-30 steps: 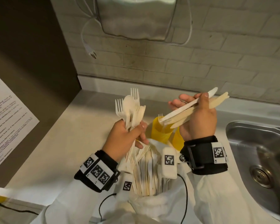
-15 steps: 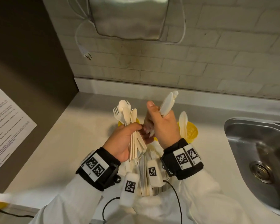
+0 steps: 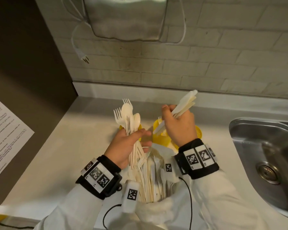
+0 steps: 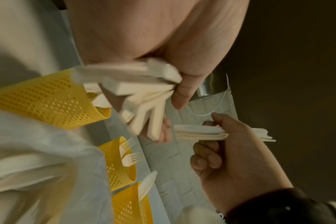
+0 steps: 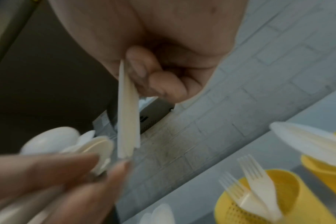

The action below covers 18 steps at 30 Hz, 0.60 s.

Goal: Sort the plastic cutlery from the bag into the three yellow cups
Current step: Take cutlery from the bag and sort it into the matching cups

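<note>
My left hand (image 3: 136,138) grips a mixed bundle of white forks and spoons (image 3: 128,117), heads up, above the open white bag (image 3: 156,180), which holds several more pieces. My right hand (image 3: 173,117) grips a stack of knives (image 3: 184,103), held slanting over the yellow cups (image 3: 158,130). In the left wrist view the three mesh cups (image 4: 48,103) stand in a row; the middle cup holds two forks (image 4: 128,151) and the far cup holds a knife (image 4: 147,186). In the right wrist view my fingers (image 5: 144,71) pinch the knife stack (image 5: 128,113).
A steel sink (image 3: 264,155) lies to the right of the cups. A printed sheet (image 3: 7,138) hangs on the dark panel at left. A metal wall unit (image 3: 126,17) with a dangling plug (image 3: 85,58) is mounted above the counter (image 3: 65,146).
Half a second ago my right hand was against the left hand's bundle. It has since drawn away to the right with its knife stack; the left hand still holds its bundle.
</note>
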Motion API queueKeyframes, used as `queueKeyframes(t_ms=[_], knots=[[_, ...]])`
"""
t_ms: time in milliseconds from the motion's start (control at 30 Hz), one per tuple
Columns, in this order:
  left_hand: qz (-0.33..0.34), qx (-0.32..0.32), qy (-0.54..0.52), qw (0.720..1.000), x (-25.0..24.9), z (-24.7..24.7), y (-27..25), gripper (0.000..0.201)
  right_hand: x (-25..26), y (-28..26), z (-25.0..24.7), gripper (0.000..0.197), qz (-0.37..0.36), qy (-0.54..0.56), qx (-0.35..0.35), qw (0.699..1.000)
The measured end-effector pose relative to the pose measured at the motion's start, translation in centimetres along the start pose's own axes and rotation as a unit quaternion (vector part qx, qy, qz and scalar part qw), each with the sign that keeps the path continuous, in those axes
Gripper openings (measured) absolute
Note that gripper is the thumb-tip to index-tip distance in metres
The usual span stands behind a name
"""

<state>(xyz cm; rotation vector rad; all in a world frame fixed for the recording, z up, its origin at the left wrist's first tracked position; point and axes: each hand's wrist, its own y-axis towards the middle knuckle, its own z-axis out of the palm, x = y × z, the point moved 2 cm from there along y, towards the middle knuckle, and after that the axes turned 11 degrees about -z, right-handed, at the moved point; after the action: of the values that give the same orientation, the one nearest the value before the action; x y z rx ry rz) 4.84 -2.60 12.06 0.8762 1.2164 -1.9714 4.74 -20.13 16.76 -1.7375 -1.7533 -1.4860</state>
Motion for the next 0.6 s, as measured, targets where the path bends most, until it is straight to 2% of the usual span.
queueKeyframes(t_ms=[100, 267, 433, 600], knots=[[0.047, -0.019, 0.025, 0.998, 0.2, -0.6, 0.5, 0.011, -2.5, 1.2, -2.4, 0.045, 0.041, -0.027, -0.026, 0.998], [0.084, -0.001, 0.055, 0.995, 0.3, -0.8, 0.1, 0.014, -7.9, 2.3, -4.9, 0.049, 0.093, -0.161, -0.024, 0.982], [0.133, -0.004, 0.09, 0.987, 0.0, 0.0, -0.4, 0.024, -11.2, 1.8, -3.9, 0.052, 0.161, -0.258, 0.064, 0.951], [0.176, -0.002, 0.149, 0.973, -0.3, 0.1, -0.8, 0.029, -12.2, 0.8, -3.0, 0.046, 0.176, -0.312, 0.141, 0.923]])
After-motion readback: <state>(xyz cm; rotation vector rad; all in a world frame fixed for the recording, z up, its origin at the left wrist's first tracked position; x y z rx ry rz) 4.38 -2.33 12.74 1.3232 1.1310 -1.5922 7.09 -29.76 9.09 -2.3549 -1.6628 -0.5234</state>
